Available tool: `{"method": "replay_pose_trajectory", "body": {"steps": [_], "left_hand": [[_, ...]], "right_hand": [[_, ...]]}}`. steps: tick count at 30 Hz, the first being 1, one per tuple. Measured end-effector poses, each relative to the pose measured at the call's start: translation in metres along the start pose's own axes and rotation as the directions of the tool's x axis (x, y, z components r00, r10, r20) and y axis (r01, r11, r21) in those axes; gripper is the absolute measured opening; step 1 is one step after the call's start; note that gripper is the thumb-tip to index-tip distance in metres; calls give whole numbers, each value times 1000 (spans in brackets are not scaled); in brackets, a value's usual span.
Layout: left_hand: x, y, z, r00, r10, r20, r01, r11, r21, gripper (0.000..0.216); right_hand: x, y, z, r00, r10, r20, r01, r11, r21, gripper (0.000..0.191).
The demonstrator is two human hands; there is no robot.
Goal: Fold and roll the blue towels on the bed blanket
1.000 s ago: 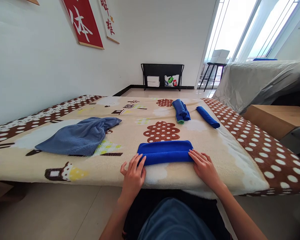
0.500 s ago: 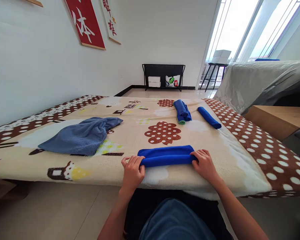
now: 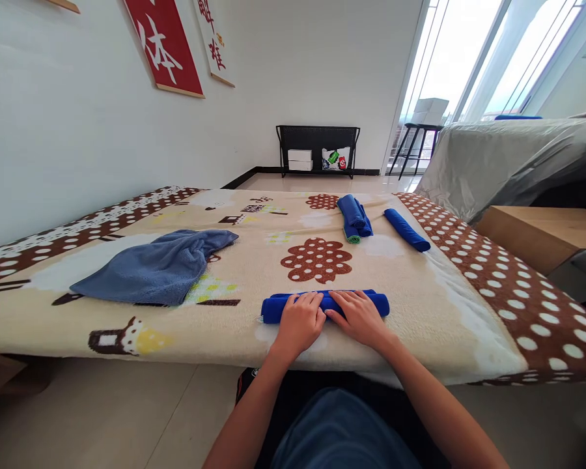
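Note:
Near the front edge of the bed lies a bright blue towel [image 3: 272,310], rolled into a long cylinder running left to right. My left hand [image 3: 303,319] rests on top of it, left of its middle, with the fingers stretched out over the roll. Close beside it, my right hand [image 3: 360,319] also lies on the roll, fingers extended and thumb apart. Both palms face down and the fingertips nearly meet. A loose strip of the towel shows behind the fingers, and the hands hide the roll's middle.
On the patterned blanket [image 3: 254,260] lie a crumpled grey-blue towel [image 3: 151,270], a folded blue towel roll [image 3: 354,218] with a green edge, and a slim blue roll [image 3: 407,230]. A wooden box [image 3: 537,234] stands right of the bed; a black rack [image 3: 317,138] is by the far wall.
Both hands have let go of the towel's ends and moved inward onto its middle. The flat strip behind the roll has narrowed as the towel is rolled further.

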State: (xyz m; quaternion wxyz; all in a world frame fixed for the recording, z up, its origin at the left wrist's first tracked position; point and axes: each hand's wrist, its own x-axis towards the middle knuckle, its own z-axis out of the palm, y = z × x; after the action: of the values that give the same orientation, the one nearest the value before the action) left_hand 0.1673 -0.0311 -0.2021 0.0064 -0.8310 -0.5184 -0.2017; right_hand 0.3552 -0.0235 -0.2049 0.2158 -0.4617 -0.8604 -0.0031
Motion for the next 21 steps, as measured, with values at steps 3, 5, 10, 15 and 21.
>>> {"method": "replay_pose_trajectory", "body": {"steps": [3,5,10,15,21], "left_hand": [[-11,-23,-6,997,-63,-42,64,998,24,40],[-24,-43,-12,991,-110,-75,114,993,44,44],[-55,-84,-22,984,-130,-121,144,982,119,45],[-67,-88,-30,986,79,-147,-50,980,190,46],[-64,-82,-30,994,93,-65,-82,984,157,59]], "right_hand": [[-9,22,-3,997,83,1,-83,996,-44,50],[-21,42,-7,991,132,-21,-134,989,-67,50],[-49,82,-13,991,118,-55,-123,988,-94,50],[-57,85,-14,983,26,-181,-52,989,-140,42],[-58,79,-15,992,-57,-109,49,996,-75,45]]}}
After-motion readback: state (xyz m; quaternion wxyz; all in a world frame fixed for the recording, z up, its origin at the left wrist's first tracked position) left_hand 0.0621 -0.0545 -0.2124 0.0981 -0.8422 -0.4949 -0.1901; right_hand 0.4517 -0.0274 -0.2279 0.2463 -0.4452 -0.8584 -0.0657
